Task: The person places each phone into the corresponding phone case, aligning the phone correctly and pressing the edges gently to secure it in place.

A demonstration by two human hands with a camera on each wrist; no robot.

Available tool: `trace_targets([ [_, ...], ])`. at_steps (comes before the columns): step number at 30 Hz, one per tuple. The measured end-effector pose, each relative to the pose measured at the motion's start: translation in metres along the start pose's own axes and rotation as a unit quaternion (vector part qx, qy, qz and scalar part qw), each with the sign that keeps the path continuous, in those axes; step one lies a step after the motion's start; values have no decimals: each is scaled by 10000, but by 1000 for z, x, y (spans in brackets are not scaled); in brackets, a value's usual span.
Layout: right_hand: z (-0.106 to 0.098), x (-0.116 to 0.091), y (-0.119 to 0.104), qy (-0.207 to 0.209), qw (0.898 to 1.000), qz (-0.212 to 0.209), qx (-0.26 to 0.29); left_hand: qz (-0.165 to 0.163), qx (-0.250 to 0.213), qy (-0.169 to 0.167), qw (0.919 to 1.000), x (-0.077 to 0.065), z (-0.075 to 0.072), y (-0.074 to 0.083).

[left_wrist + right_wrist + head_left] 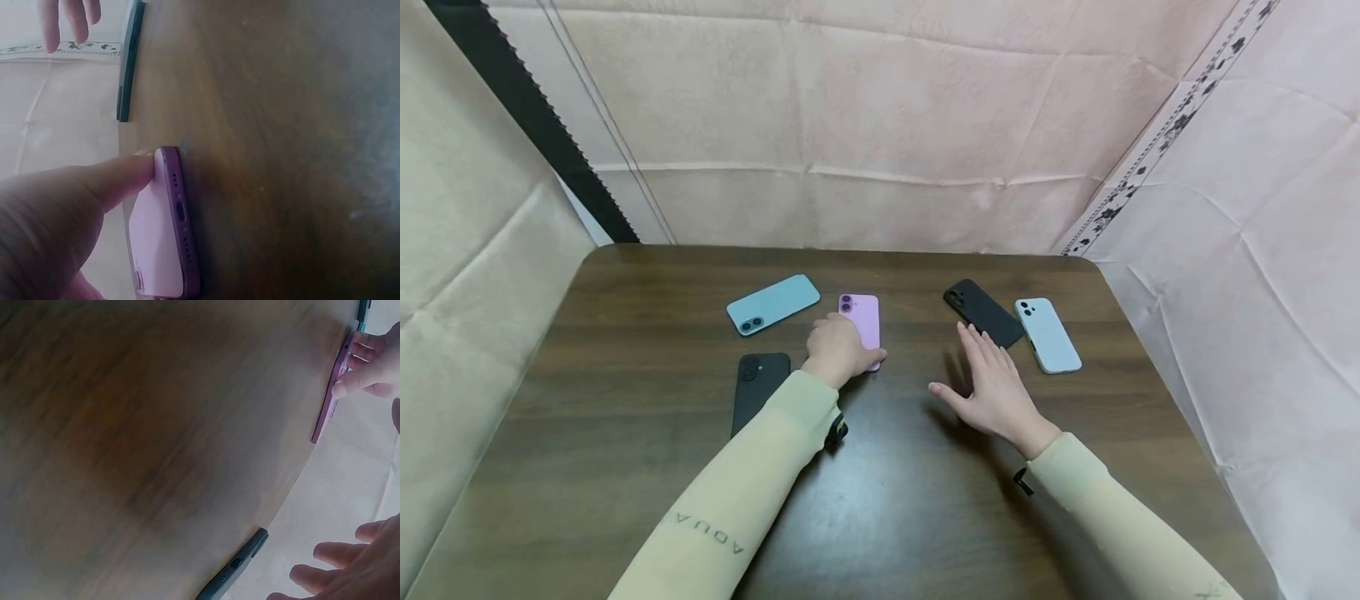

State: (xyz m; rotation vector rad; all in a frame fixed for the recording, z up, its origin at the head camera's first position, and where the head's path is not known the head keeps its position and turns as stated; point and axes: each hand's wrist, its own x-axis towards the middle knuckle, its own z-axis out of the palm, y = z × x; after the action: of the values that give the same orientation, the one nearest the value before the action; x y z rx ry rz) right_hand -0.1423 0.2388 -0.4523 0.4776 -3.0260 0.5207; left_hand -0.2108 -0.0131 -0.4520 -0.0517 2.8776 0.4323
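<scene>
The lilac phone [867, 322] has rounded corners and dark lenses [846, 307].

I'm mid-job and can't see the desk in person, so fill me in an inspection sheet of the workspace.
Surface: brown wood-grain table, with a glossy reflection near the middle.
Job's things: purple phone, back up, under the left hand; black phone near the right hand.
Clutter: blue phone and dark phone, partly behind the left sleeve; pale-blue phone beside the black one.
Grippers: left hand holds the purple phone between thumb and fingers; right hand has fingers extended, holding nothing.
Cables: nothing seen.
Surroundings: creased pale cloth, floral strip, black strip.
</scene>
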Motion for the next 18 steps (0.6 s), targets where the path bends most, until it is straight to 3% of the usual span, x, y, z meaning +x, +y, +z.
trace_targets([
  [12, 1, 0, 0, -9, 9999, -119, 35, 43, 49, -526, 9986, 1, -9, -1],
  [18, 0, -4, 2, -8, 10000, -89, 20, -108, -69, -419, 9990, -1, -8, 0],
])
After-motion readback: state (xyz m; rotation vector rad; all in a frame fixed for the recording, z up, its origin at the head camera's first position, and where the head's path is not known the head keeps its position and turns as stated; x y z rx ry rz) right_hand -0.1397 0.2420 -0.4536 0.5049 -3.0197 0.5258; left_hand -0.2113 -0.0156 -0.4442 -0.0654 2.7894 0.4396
